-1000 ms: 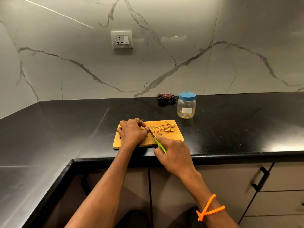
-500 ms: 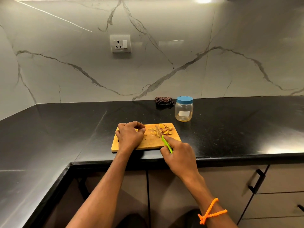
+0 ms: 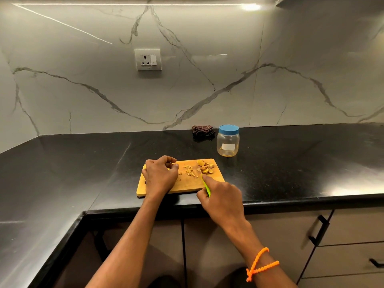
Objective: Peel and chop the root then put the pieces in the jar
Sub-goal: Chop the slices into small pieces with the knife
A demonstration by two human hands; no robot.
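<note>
A wooden cutting board point(image 3: 191, 185) lies near the front edge of the black counter. Chopped yellow root strips point(image 3: 189, 170) are scattered at its middle, and a heap of peels and chunks point(image 3: 205, 168) sits at its far right corner. My left hand point(image 3: 160, 175) rests curled on the board's left part, pinching a small yellow piece of root point(image 3: 169, 168), mostly hidden. My right hand point(image 3: 221, 196) grips a green-handled knife point(image 3: 206, 187), its blade tip by the heap. A clear jar with a blue lid point(image 3: 228, 140) stands behind the board, lid on.
A folded dark cloth point(image 3: 203, 130) lies against the marble wall, left of the jar. A wall socket point(image 3: 148, 59) sits above. The counter point(image 3: 291, 163) turns a corner at the left. Cabinet drawers with black handles point(image 3: 319, 230) are below right.
My right hand has drawn the knife rightward, away from my left hand, toward the heap of peels. The camera has tilted up slightly. My left hand stays on the board.
</note>
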